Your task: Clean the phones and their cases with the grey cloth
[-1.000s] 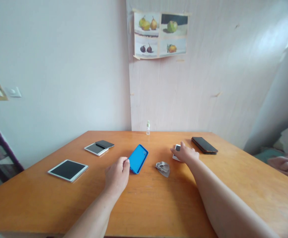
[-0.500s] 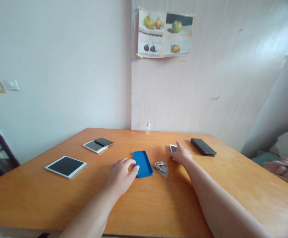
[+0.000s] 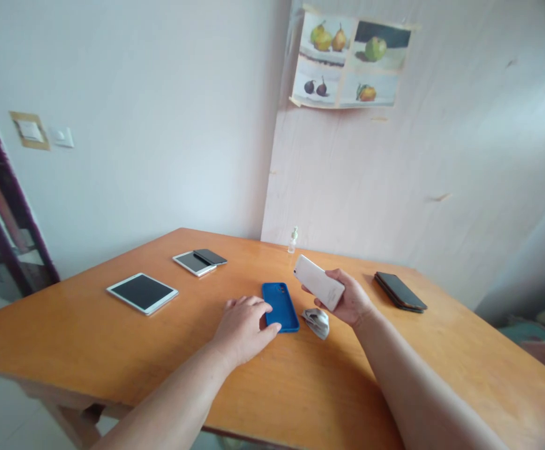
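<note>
My right hand (image 3: 350, 301) grips a white phone (image 3: 318, 281), held back side up a little above the wooden table (image 3: 113, 350). My left hand (image 3: 242, 325) lies on the table with its fingers stretched out flat, the fingertips touching the near edge of a blue phone case (image 3: 280, 305). A crumpled grey cloth (image 3: 318, 321) lies between the case and my right wrist.
A dark phone (image 3: 400, 291) lies at the right. A white tablet (image 3: 142, 292) sits at the left, with a smaller tablet (image 3: 190, 263) and a dark phone (image 3: 210, 257) behind it. A small spray bottle (image 3: 293, 240) stands by the wall.
My right hand has picked the white phone up off the table. The blue case was laid flat, and my left hand now rests on its near edge. The view has swung left.
</note>
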Demonstrator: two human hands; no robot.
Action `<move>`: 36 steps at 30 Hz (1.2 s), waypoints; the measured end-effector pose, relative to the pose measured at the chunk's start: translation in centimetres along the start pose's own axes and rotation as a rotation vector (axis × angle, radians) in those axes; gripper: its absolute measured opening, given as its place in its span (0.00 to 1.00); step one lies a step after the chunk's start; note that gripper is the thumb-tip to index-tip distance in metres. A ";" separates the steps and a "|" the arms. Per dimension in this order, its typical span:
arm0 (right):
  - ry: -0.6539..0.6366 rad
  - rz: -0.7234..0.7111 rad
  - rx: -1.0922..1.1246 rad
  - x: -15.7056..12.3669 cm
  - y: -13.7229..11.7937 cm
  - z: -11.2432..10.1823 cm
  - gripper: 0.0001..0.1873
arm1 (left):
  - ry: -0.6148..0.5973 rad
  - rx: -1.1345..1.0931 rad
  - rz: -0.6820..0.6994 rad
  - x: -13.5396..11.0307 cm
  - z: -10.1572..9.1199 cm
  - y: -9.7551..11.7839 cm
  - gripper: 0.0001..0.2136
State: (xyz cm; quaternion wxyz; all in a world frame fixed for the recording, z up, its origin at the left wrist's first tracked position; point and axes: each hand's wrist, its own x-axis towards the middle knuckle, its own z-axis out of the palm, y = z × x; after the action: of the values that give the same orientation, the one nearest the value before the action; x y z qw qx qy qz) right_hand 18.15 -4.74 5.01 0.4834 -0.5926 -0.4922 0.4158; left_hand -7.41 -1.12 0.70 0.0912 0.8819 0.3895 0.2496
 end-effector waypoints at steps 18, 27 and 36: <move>0.083 -0.225 -0.773 -0.8 1.3 7.8 0.18 | 0.002 0.016 0.069 -0.3 -0.6 0.8 0.11; 0.056 -0.200 -1.065 -0.2 1.0 9.1 0.11 | 0.017 0.010 0.055 0.0 -0.1 0.6 0.11; 0.051 -0.199 -1.097 0.1 1.2 9.2 0.13 | -0.022 -0.016 0.024 -0.1 -0.4 0.7 0.11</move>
State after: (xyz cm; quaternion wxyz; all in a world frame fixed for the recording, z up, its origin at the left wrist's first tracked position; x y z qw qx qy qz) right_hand 9.46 -3.19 2.07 0.1529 -0.7177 -0.6784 0.0367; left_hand -7.21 -1.68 1.21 0.0996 0.8885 0.3757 0.2440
